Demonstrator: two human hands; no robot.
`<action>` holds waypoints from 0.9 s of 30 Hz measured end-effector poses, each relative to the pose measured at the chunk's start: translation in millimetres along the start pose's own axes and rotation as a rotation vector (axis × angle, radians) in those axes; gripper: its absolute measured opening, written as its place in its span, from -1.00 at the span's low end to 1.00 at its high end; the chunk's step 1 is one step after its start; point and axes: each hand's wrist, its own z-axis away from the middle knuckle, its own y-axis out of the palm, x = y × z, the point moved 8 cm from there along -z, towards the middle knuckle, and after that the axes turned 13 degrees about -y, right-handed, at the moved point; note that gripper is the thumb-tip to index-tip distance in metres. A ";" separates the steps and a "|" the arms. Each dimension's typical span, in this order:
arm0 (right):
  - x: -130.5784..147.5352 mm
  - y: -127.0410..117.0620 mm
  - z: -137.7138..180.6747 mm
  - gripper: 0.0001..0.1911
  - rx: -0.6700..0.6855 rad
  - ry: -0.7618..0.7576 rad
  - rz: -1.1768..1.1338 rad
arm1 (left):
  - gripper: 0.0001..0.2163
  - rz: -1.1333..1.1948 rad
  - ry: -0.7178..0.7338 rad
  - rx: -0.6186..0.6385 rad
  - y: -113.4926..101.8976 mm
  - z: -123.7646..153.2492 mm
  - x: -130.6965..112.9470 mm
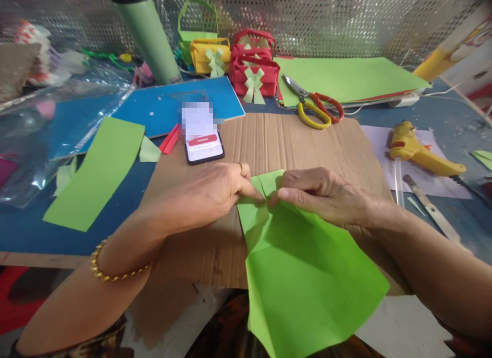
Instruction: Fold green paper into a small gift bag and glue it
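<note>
A creased sheet of green paper (307, 276) lies over the cardboard's near edge, and its lower part hangs toward my lap. At its far end the paper is folded, with a seam between my hands. My left hand (221, 191) is closed around the paper's left side, its index finger pressed on the fold. From the other side my right hand (323, 194) grips the folded end, thumb and fingertips close to the seam, the other fingers curled. The two hands' fingertips nearly meet. What lies under the fingers is hidden.
Under the work lies a cardboard sheet (265, 140). Around it are a phone (205, 148), scissors (315, 106), a yellow glue gun (418, 153), a blade (434, 212) and a green paper strip (96, 173). Small red paper bags (255, 73) and a green bottle (148, 40) stand behind.
</note>
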 end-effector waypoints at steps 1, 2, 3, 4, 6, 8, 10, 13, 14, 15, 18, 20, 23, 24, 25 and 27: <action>-0.1 0.3 0.1 -0.38 0.005 -0.001 0.004 | -0.60 0.012 -0.004 0.001 0.0 0.2 0.1; -0.2 0.5 0.1 -0.37 0.007 -0.003 0.009 | -0.60 0.025 -0.005 0.001 0.0 0.3 0.0; -0.2 0.5 0.3 -0.37 0.004 -0.005 0.014 | -0.60 0.034 -0.005 0.001 0.0 0.4 -0.3; -0.3 0.5 0.4 -0.36 -0.003 -0.006 0.017 | -0.59 0.038 -0.001 0.003 0.1 0.4 -0.9; -1.1 1.1 1.1 -0.36 -0.015 0.002 0.020 | -0.57 0.032 0.000 0.017 0.8 -0.1 -2.4; -2.5 1.9 2.0 -0.35 -0.024 0.020 0.033 | -0.57 0.032 -0.002 0.027 0.6 -0.9 -4.0; -3.1 2.5 2.4 -0.35 -0.030 0.025 0.057 | -0.60 0.044 0.001 0.034 -0.3 -1.7 -5.9; -1.9 2.8 1.7 -0.34 -0.039 0.001 0.087 | -0.64 0.055 0.015 0.038 -1.5 -2.0 -8.4; -2.0 3.1 1.4 -0.35 -0.036 0.002 0.091 | -0.65 0.054 0.017 0.035 -1.9 -1.9 -8.8; -2.5 3.4 1.1 -0.36 -0.033 0.007 0.093 | -0.66 0.051 0.016 0.030 -2.5 -1.6 -9.0; -3.4 4.0 0.5 -0.38 -0.015 0.031 0.095 | -0.68 0.027 0.010 0.021 -3.4 -0.8 -9.5; -2.6 4.1 0.2 -0.37 -0.004 0.040 0.095 | -0.68 0.008 -0.009 0.019 -3.4 -0.8 -9.0; -1.9 4.8 0.3 -0.36 0.019 0.066 0.084 | -0.70 0.006 -0.031 0.018 -2.9 -1.4 -9.3; -1.8 4.9 0.3 -0.36 0.026 0.074 0.079 | -0.71 0.014 -0.033 0.027 -2.1 -1.5 -10.0; -1.6 4.7 0.2 -0.35 0.029 0.079 0.075 | -0.72 0.025 -0.036 0.040 -1.0 -1.7 -10.9; -1.1 3.7 -0.5 -0.34 0.031 0.084 0.070 | -0.72 0.053 -0.057 0.067 1.1 -2.2 -12.1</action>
